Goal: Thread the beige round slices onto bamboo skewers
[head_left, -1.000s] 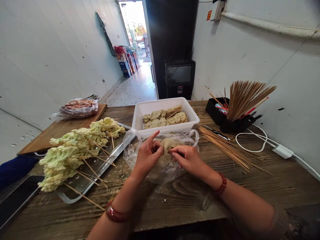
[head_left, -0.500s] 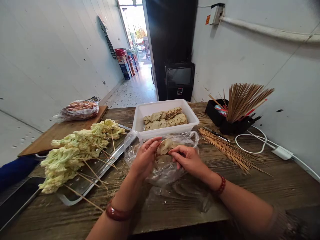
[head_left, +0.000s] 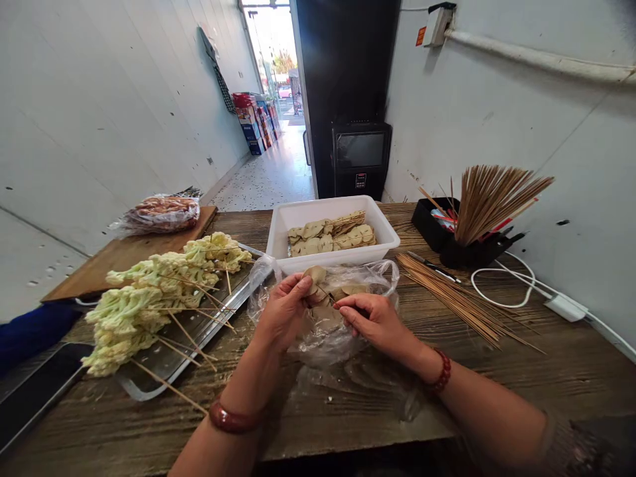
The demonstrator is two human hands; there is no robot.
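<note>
My left hand pinches a few thin, round, beige slices between thumb and fingers; their exact kind is hard to tell. My right hand is closed on a thin skewer, whose visible part runs toward the slices. Whether the tip passes through them is too small to make out. Both hands are above a clear plastic bag, with more pale slices in its opening. Just behind the bag, a white plastic tub holds skewered slices lying in rows.
To the left, skewered cauliflower lies on a metal tray. Behind it, a wooden board carries a bagged food pack. Loose skewers lie at right, near a black holder full of skewers and a white cable.
The slices in my left hand have shifted left, away from my right fingers. A length of skewer now shows between the hands. The view has turned slightly.
</note>
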